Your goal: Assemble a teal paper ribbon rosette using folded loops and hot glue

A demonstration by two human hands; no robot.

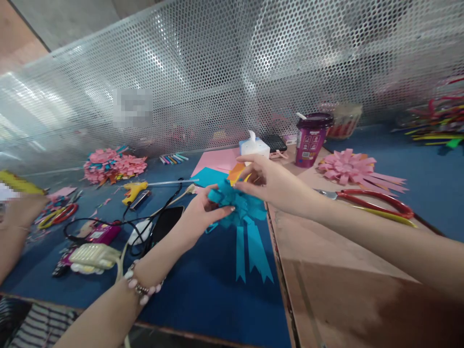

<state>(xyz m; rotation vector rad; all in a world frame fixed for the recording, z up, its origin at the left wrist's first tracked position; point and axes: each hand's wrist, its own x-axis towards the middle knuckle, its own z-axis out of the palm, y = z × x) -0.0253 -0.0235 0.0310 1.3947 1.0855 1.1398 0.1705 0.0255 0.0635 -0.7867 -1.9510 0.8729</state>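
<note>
In the head view, a blue paper rosette (pixel 235 205) with two notched ribbon tails (pixel 255 249) is held over the table's middle seam. My left hand (pixel 206 212) grips its left side, thumb across the front. Above the rosette, my right hand (pixel 259 179) pinches a small orange paper piece (pixel 235 173) with the fingertips. A bit of yellow shows between those fingers. Whether the orange piece touches the rosette I cannot tell. Flat blue paper (pixel 208 177) and pink paper (pixel 217 159) lie just behind my hands.
Left are a yellow glue gun (pixel 134 192), tangled cables, a black phone (pixel 166 222) and a power strip (pixel 94 256). Red-handled pliers (pixel 377 200), a pink rosette (pixel 348 166) and a purple cup (pixel 313 140) stand right. Another person's hand (pixel 21 208) is far left. Perforated metal (pixel 203 72) closes the back.
</note>
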